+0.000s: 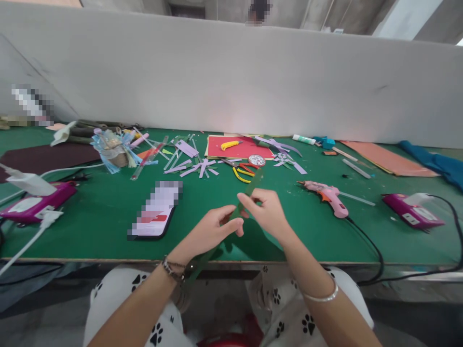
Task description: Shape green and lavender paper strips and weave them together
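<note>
A long green strip (pixel 256 180), thin and partly see-through, runs slantwise between my hands above the front of the table. My left hand (pixel 219 229) is closed round its lower part, and the tail hangs down past the table edge by my wrist. Higher up, my right hand (pixel 265 209) pinches the same strip between thumb and fingers. Just beyond its upper end lie scissors (pixel 241 174) with yellow and orange handles and a round patterned disc (pixel 256 160). What the strip is made of I cannot tell.
Left of my hands lies a phone (pixel 155 212). A pink glue gun (pixel 325 195) rests to the right, its cord crossing the front edge near a purple power strip (pixel 412 212). Behind are lilac paper strips (pixel 204 167), red paper (pixel 246 147) and a yellow cutter (pixel 230 144). A white partition (pixel 224 77) bounds the back.
</note>
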A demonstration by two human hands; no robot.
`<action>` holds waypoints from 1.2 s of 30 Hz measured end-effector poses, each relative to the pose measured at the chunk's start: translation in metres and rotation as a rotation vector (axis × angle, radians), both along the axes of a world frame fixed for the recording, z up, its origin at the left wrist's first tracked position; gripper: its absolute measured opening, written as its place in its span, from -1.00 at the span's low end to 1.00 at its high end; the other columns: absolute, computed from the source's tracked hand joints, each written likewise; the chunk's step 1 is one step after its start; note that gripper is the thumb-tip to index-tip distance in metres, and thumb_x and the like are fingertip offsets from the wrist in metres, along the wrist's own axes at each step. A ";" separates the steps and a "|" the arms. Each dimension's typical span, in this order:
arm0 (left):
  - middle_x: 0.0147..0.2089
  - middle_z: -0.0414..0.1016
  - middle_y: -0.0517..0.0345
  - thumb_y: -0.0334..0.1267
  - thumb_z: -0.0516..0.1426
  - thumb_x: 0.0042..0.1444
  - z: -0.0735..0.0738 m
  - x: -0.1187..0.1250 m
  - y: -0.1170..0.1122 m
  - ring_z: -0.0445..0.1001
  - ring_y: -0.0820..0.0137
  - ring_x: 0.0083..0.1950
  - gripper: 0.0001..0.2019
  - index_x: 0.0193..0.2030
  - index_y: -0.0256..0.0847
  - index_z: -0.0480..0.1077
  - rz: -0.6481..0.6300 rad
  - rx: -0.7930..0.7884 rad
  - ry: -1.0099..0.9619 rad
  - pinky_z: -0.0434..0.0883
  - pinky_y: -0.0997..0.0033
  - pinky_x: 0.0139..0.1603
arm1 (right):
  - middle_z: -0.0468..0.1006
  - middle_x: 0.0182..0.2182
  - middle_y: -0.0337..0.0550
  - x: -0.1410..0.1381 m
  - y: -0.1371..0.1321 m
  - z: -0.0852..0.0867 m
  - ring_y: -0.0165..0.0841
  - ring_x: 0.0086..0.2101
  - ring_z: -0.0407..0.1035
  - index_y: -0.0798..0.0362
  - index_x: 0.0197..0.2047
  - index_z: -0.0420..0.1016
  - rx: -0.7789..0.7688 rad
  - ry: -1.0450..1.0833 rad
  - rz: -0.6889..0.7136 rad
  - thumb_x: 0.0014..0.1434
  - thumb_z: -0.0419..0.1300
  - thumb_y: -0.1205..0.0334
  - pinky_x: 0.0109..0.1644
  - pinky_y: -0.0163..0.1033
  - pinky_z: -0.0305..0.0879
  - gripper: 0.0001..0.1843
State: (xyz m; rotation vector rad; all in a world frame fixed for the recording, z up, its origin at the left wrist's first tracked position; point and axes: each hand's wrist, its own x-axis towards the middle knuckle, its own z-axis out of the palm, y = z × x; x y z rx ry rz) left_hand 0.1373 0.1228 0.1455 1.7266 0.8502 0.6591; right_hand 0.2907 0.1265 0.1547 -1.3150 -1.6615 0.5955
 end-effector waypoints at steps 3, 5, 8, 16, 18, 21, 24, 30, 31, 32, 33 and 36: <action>-0.75 0.21 0.33 -0.11 -0.06 0.09 -0.006 0.009 -0.004 0.17 0.55 -0.65 -0.70 -0.56 -0.23 0.26 0.125 -0.031 -0.076 0.17 0.57 -0.54 | 0.05 -0.80 -0.37 -0.009 -0.002 -0.004 -0.55 -0.68 -0.05 0.04 -0.76 -0.05 0.004 -0.072 0.075 0.04 0.06 0.07 -0.58 -0.35 -0.11 -0.51; -0.80 0.15 0.36 -0.12 -0.09 0.11 -0.009 0.011 -0.006 0.08 0.58 -0.71 -0.69 -0.56 -0.23 0.24 0.123 -0.094 -0.137 0.11 0.59 -0.60 | 0.07 -0.80 -0.35 -0.008 -0.001 -0.005 -0.54 -0.68 -0.04 0.05 -0.77 0.00 -0.061 -0.077 0.116 0.06 0.03 0.05 -0.58 -0.36 -0.10 -0.52; -0.84 0.14 0.37 -0.12 -0.12 0.13 -0.010 0.013 -0.007 0.04 0.59 -0.77 -0.69 -0.52 -0.23 0.23 0.085 -0.191 -0.192 0.08 0.61 -0.67 | 0.12 -0.80 -0.33 -0.004 0.000 -0.004 -0.55 -0.67 -0.03 0.06 -0.77 0.05 -0.127 -0.087 0.161 0.08 -0.01 0.01 -0.58 -0.37 -0.08 -0.50; -0.71 0.34 0.25 -0.11 -0.16 0.14 -0.005 0.008 -0.003 0.31 0.48 -0.67 -0.68 -0.46 -0.22 0.26 0.028 -0.051 0.016 0.29 0.51 -0.56 | 0.02 -0.81 -0.39 0.015 0.007 0.005 -0.58 -0.71 -0.08 0.07 -0.78 0.10 -0.049 0.075 -0.042 -0.04 0.08 -0.13 -0.64 -0.37 -0.14 -0.48; -0.40 0.52 0.08 -0.12 -0.17 0.15 -0.002 -0.005 0.006 0.47 0.35 -0.34 -0.64 -0.41 -0.22 0.35 0.169 0.279 0.215 0.36 0.38 -0.24 | 0.05 -0.83 -0.39 0.027 0.010 0.008 -0.58 -0.73 -0.07 0.06 -0.78 0.12 -0.029 0.200 -0.171 -0.07 0.11 -0.16 -0.65 -0.37 -0.12 -0.47; -0.09 0.46 -0.13 -0.14 -0.15 0.13 -0.001 -0.032 0.023 0.34 0.13 0.03 -0.63 -0.16 -0.29 0.37 0.568 0.731 0.582 0.21 0.10 0.05 | 0.09 -0.85 -0.38 0.042 0.012 0.011 -0.57 -0.74 -0.03 0.04 -0.78 0.10 0.005 0.335 -0.250 -0.11 0.15 -0.18 -0.66 -0.37 -0.09 -0.46; -0.16 0.47 -0.24 -0.16 -0.16 0.13 -0.004 -0.057 0.034 0.33 0.02 0.02 -0.58 -0.08 -0.39 0.35 0.761 0.780 0.942 0.10 -0.09 0.10 | 0.12 -0.86 -0.37 0.046 0.012 0.011 -0.57 -0.75 0.00 0.05 -0.79 0.14 -0.009 0.323 -0.238 -0.13 0.15 -0.20 -0.67 -0.38 -0.06 -0.46; 0.01 0.37 -0.22 -0.12 -0.15 0.13 -0.003 -0.060 0.032 0.25 0.06 0.10 -0.56 0.04 -0.34 0.24 0.724 0.726 0.793 -0.06 -0.12 0.17 | 0.16 -0.84 -0.34 0.037 0.011 0.013 -0.57 -0.74 0.03 0.05 -0.78 0.18 -0.053 0.248 -0.206 -0.10 0.13 -0.14 -0.65 -0.38 -0.02 -0.50; 0.05 0.34 -0.19 -0.11 -0.15 0.13 -0.002 -0.054 0.029 0.21 0.09 0.13 -0.57 0.04 -0.31 0.23 0.720 0.740 0.670 -0.05 -0.09 0.18 | 0.15 -0.84 -0.35 0.034 0.010 0.013 -0.57 -0.74 0.02 0.05 -0.78 0.18 -0.060 0.235 -0.200 -0.08 0.12 -0.13 -0.65 -0.38 -0.03 -0.51; 0.07 0.33 -0.14 -0.10 -0.16 0.13 -0.001 -0.047 0.026 0.21 0.14 0.14 -0.58 0.03 -0.27 0.23 0.684 0.721 0.537 -0.02 -0.05 0.18 | 0.14 -0.84 -0.35 0.031 0.010 0.012 -0.57 -0.74 0.01 0.06 -0.78 0.18 -0.072 0.217 -0.188 -0.07 0.10 -0.11 -0.65 -0.38 -0.04 -0.52; 0.04 0.36 -0.08 -0.08 -0.15 0.12 0.000 -0.038 0.023 0.24 0.18 0.11 -0.59 -0.01 -0.24 0.24 0.622 0.661 0.403 0.06 0.02 0.16 | 0.13 -0.84 -0.35 0.026 0.009 0.010 -0.57 -0.74 0.01 0.06 -0.77 0.18 -0.087 0.191 -0.166 -0.05 0.09 -0.09 -0.65 -0.38 -0.05 -0.52; -0.23 0.48 0.05 -0.05 -0.15 0.10 -0.002 -0.013 0.012 0.42 0.32 -0.15 -0.66 -0.22 -0.21 0.30 0.295 0.269 0.108 0.32 0.31 -0.11 | 0.10 -0.81 -0.36 0.009 0.005 0.003 -0.57 -0.71 -0.01 0.07 -0.76 0.17 -0.128 0.080 -0.034 -0.01 0.06 -0.03 -0.63 -0.38 -0.09 -0.55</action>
